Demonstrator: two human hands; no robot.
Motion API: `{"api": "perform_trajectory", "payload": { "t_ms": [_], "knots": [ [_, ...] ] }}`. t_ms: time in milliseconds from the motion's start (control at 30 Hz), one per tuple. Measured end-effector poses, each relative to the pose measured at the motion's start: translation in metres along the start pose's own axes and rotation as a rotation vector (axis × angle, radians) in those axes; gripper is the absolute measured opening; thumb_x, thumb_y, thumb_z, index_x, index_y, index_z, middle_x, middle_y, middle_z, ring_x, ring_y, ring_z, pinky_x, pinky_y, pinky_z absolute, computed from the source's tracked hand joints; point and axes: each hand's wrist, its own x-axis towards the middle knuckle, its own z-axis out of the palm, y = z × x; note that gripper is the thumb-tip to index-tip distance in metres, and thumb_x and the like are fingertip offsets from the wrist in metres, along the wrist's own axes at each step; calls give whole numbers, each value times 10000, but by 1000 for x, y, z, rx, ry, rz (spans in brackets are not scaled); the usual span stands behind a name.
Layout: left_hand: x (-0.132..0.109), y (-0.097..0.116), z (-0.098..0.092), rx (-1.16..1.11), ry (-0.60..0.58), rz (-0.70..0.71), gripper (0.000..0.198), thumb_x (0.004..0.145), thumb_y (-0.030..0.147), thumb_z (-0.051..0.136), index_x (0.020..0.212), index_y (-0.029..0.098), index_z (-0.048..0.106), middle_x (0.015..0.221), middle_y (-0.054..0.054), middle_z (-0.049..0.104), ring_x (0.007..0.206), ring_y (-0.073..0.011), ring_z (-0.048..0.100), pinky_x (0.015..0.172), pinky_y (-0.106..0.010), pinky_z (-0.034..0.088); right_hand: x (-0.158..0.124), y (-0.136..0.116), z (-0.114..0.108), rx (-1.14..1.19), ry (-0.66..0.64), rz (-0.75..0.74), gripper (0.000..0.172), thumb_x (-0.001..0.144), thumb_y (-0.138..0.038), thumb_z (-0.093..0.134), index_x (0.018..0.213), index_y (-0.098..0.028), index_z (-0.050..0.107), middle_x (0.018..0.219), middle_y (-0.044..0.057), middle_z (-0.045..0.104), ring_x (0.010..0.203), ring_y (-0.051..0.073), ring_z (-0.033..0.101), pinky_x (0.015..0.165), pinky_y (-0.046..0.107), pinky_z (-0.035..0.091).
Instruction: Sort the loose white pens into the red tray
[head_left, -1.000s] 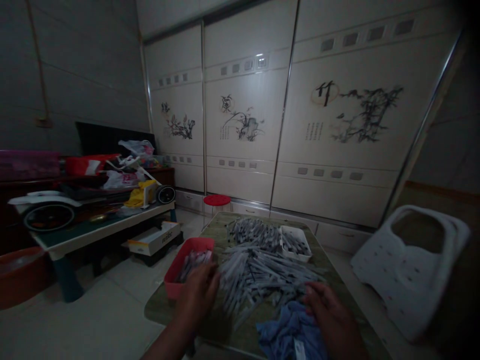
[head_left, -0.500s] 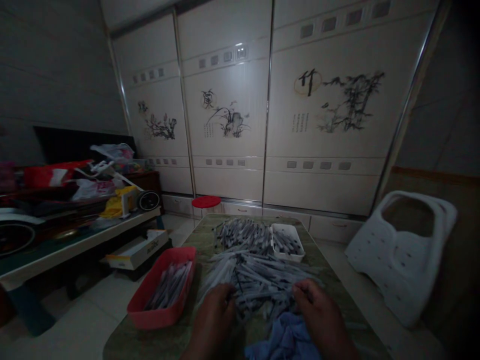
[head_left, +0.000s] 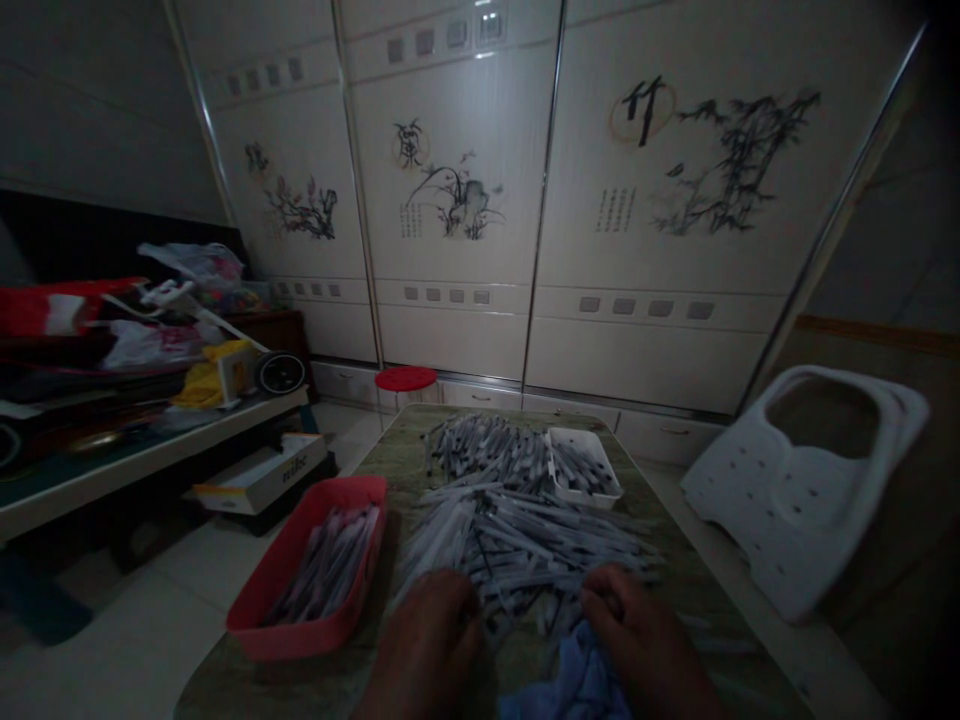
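My left hand is closed, its fingers curled at the near left edge of a heap of slim, pale, pen-like plastic sticks, some with dark ends. My right hand has thumb and fingers pinched together at the heap's near right side. Whatever either hand holds is too small or dark to make out. Below the right hand lies a crumpled blue cloth. A second pile of similar sticks sits farther back, beside a white tray with more in it. To the left, a pink plastic basket holds several sticks.
Everything rests on a low greenish table. A white plastic chair stands at the right, a red stool beyond the table. On the left are a cluttered bench and a shoe box. Sliding cabinet doors close off the back.
The camera view has shifted slightly, so the basket and shoe box appear farther left. Both hands stay close to the heap, with the left hand's fingers curled a little more inward.
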Motion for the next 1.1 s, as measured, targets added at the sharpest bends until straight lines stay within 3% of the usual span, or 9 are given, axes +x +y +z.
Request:
{"api": "perform_trajectory", "payload": {
  "t_ms": [267, 567, 800, 933, 1000, 1100],
  "knots": [
    [3, 10, 7, 188, -167, 2, 162, 736, 202, 629, 873, 221, 714, 1085, -90, 682, 1079, -305, 574, 907, -403, 400, 2, -15, 10, -72, -69, 0, 224, 951, -386, 443, 916, -258, 624, 837, 18, 733, 818, 222, 694, 703, 298, 416],
    [7, 11, 13, 223, -165, -9, 115, 756, 221, 624, 806, 216, 727, 1021, -84, 699, 1045, -305, 579, 884, -421, 372, 7, -14, 12, -74, -51, 17, 229, 948, -390, 464, 898, -251, 639, 805, 15, 722, 783, 219, 690, 691, 299, 408],
    [9, -3, 20, -99, -124, 15, 81, 772, 212, 637, 782, 208, 717, 854, -28, 700, 887, -226, 609, 786, -334, 372, 7, -17, 13, 68, -54, -16, 248, 933, -389, 465, 871, -230, 646, 804, 25, 722, 808, 222, 688, 690, 288, 433],
    [12, -9, 24, -526, -81, -91, 143, 863, 292, 598, 762, 199, 638, 720, 10, 618, 707, -174, 565, 635, -273, 367, 6, -19, 12, 37, -55, -18, 217, 935, -350, 466, 900, -234, 646, 832, 21, 729, 810, 217, 688, 707, 289, 435],
    [15, -10, 21, -742, -22, -156, 155, 879, 348, 615, 832, 202, 633, 710, 22, 598, 667, -162, 552, 608, -260, 376, 5, -19, 13, -23, -31, -7, 199, 935, -324, 470, 907, -241, 649, 844, 19, 729, 807, 213, 686, 712, 288, 431],
    [19, -14, 16, -940, 93, -230, 318, 882, 408, 654, 1120, 199, 635, 758, 25, 611, 690, -161, 577, 647, -259, 424, 4, -20, 16, -114, -19, -35, 203, 939, -278, 467, 939, -249, 669, 894, 25, 728, 830, 210, 681, 731, 290, 431]
  ]
}}
